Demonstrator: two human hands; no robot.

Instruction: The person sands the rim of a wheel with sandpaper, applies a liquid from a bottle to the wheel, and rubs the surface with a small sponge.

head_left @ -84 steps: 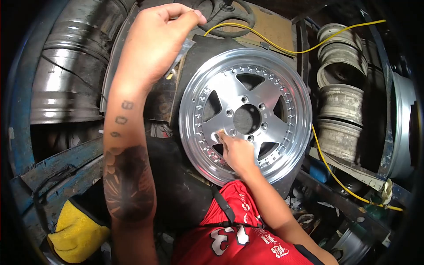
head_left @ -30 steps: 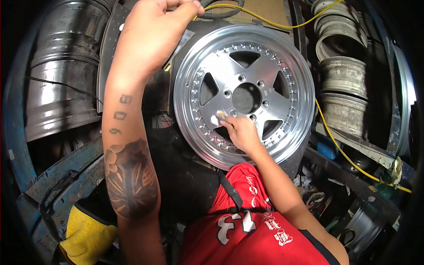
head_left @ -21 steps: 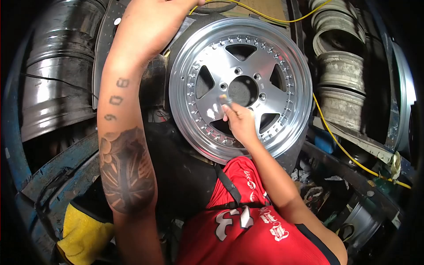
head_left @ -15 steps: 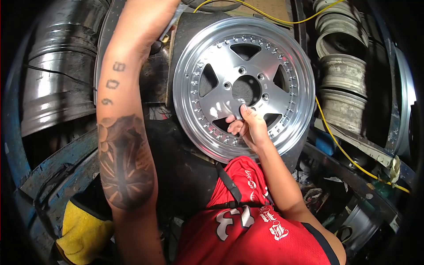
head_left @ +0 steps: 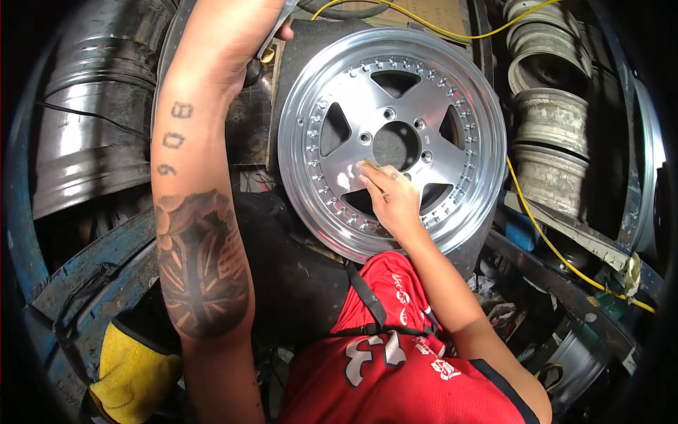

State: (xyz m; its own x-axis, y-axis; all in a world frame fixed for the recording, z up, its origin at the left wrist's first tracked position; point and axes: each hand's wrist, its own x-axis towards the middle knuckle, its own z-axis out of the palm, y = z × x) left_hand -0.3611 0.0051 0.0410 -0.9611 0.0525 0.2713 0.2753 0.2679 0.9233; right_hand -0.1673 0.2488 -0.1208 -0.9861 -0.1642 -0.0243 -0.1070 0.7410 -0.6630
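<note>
A polished silver alloy wheel [head_left: 374, 78] lies face up in front of me, with five lug holes round its open centre and small bolts ringing its face. Against the lower spoke, beside the centre hole, my right hand [head_left: 397, 201] is closed, its fingertips pressed together. A thin brownish edge shows at those fingertips, too small to name. My left hand [head_left: 244, 35] reaches to the top edge, partly out of view. Its fingers close round a flat grey object [head_left: 280, 28] whose far part is cut off.
Stacked worn rims [head_left: 551, 113] stand at the right. Large dark metal drums [head_left: 99, 134] lie on the left. A yellow cable [head_left: 540, 226] runs down the right side. A yellow cloth [head_left: 131, 367] hangs at lower left. Dark matting [head_left: 289, 63] lies under the wheel.
My right hand has turned over and slid slightly up and left, from a thumb-up hold to fingertips against the spoke. More of the left hand's grey object now shows.
</note>
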